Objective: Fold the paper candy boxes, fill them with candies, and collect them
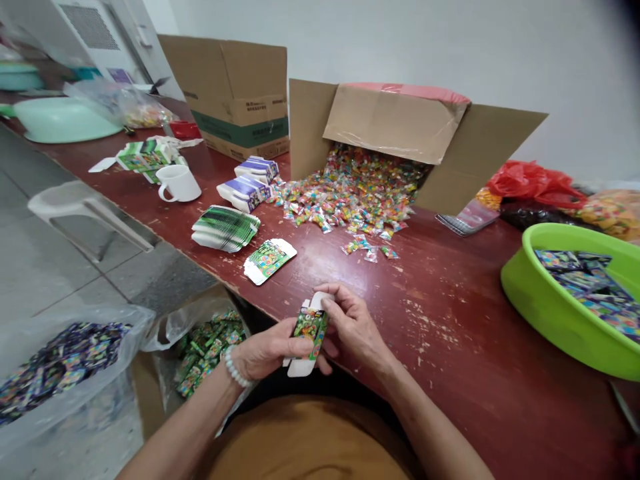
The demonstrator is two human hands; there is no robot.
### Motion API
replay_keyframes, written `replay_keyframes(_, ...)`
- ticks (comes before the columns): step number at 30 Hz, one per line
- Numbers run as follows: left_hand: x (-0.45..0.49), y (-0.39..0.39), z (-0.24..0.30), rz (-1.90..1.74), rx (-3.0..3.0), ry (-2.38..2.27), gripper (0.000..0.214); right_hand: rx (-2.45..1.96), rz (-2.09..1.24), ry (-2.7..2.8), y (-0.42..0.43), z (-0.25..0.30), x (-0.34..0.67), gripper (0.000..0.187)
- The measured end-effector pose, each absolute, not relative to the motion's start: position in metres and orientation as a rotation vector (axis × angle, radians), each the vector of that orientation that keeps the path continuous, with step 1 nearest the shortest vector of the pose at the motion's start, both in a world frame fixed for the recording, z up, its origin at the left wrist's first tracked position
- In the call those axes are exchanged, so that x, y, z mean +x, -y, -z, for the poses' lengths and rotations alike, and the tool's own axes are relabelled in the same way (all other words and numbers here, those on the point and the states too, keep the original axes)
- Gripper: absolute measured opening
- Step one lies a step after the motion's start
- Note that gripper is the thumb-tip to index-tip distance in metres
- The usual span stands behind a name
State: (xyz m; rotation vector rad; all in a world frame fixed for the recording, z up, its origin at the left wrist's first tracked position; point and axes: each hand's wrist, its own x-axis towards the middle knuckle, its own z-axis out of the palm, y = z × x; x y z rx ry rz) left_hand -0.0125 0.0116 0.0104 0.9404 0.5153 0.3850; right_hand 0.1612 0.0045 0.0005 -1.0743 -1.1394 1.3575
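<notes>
Just over the table's front edge, my left hand (273, 347) grips a small green printed candy box (309, 328) round its body. White end flaps stick out at its top and bottom. My right hand (350, 320) pinches the white flap at the upper end, thumb on top. Beyond my hands lie a few flat green cartons (270, 260) and a fanned stack of green cartons (225, 228). Small wrapped candies (360, 193) spill from a tipped cardboard box (390, 123) onto the red table (425, 300).
A white mug (179, 183) and purple cartons (245, 192) stand farther back, near a closed-sided cardboard box (240, 100). At right is a green basin (555, 313) holding packets. Below left, plastic bags hold green boxes (213, 347) and purple packets (65, 360). A white stool (85, 200) stands left.
</notes>
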Motion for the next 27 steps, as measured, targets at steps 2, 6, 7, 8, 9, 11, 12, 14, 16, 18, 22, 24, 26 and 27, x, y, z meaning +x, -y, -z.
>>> replay_keyframes(2, -0.008, -0.01, -0.008, -0.346, 0.917, -0.449, 0.046, -1.031, -1.432, 1.139, 0.0, -0.005, 0.16, 0.023)
replay_keyframes(6, -0.004, -0.008, -0.004, -0.485, 0.899, -0.479, 0.048, -0.881, -1.636, 1.044, 0.008, -0.013, 0.16, 0.042)
replay_keyframes(7, -0.004, -0.007, -0.004, -0.512, 0.905, -0.495, 0.051, -0.86, -1.652, 1.026, 0.009, -0.014, 0.16, 0.049)
replay_keyframes(8, -0.004, -0.007, -0.003, -0.528, 0.919, -0.509, 0.053, -0.85, -1.651, 1.019, 0.011, -0.015, 0.16, 0.055)
replay_keyframes(9, -0.005, -0.007, -0.003, -0.532, 0.941, -0.521, 0.053, -0.848, -1.646, 1.023, 0.012, -0.016, 0.16, 0.058)
replay_keyframes(11, -0.007, -0.007, -0.002, -0.534, 0.99, -0.539, 0.049, -0.844, -1.648, 1.056, 0.014, -0.015, 0.16, 0.061)
replay_keyframes(12, -0.007, -0.007, -0.002, -0.532, 1.005, -0.541, 0.048, -0.845, -1.639, 1.085, 0.015, -0.015, 0.159, 0.062)
replay_keyframes(14, -0.007, -0.008, -0.003, -0.532, 1.017, -0.546, 0.048, -0.878, -1.544, 1.166, 0.015, -0.013, 0.159, 0.063)
replay_keyframes(16, -0.006, -0.008, -0.006, -0.54, 1.017, -0.544, 0.052, -0.985, -1.258, 1.284, 0.016, -0.013, 0.159, 0.062)
replay_keyframes(18, -0.004, -0.009, -0.011, -0.555, 1.029, -0.539, 0.056, -1.12, -0.826, 1.418, 0.017, -0.016, 0.161, 0.054)
replay_keyframes(22, -0.001, -0.007, -0.021, -0.594, 1.108, -0.589, 0.059, -1.212, -0.309, 1.73, 0.019, -0.027, 0.166, 0.029)
replay_keyframes(24, -0.001, -0.007, -0.022, -0.558, 1.158, -0.614, 0.058, -1.196, -0.328, 1.862, 0.018, -0.032, 0.167, 0.021)
replay_keyframes(26, -0.002, -0.007, -0.021, -0.498, 1.194, -0.616, 0.059, -1.182, -0.399, 1.935, 0.016, -0.034, 0.169, 0.018)
replay_keyframes(27, -0.003, -0.007, -0.019, -0.472, 1.206, -0.615, 0.061, -1.174, -0.443, 1.96, 0.016, -0.034, 0.17, 0.018)
